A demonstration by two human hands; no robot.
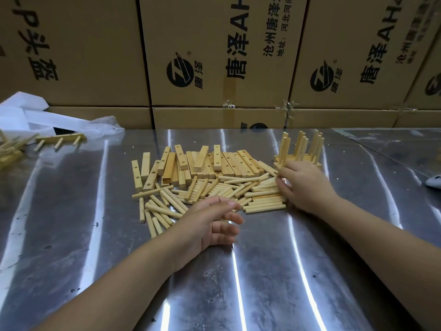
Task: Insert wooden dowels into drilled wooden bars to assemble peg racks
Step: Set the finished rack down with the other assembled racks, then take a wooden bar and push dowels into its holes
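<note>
Stock sat within easy reach, pale round wooden dowels [214,189] heaped before drilled pale wooden bars [229,163]; your right hand [303,185] curled fingers onto the dowels, grip unclear, while your left hand [212,223] lay slack, empty.

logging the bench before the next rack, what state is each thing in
drilled bars, heaped loose, visible holes empty
dowels, loose, lying flat in front of the bars
finished peg racks, standing at right, pegs upright
peg rack at far left, lying on its side, three pegs in
left hand, relaxed, holding nothing
right hand, fingers on the dowel ends, grip unclear
</note>
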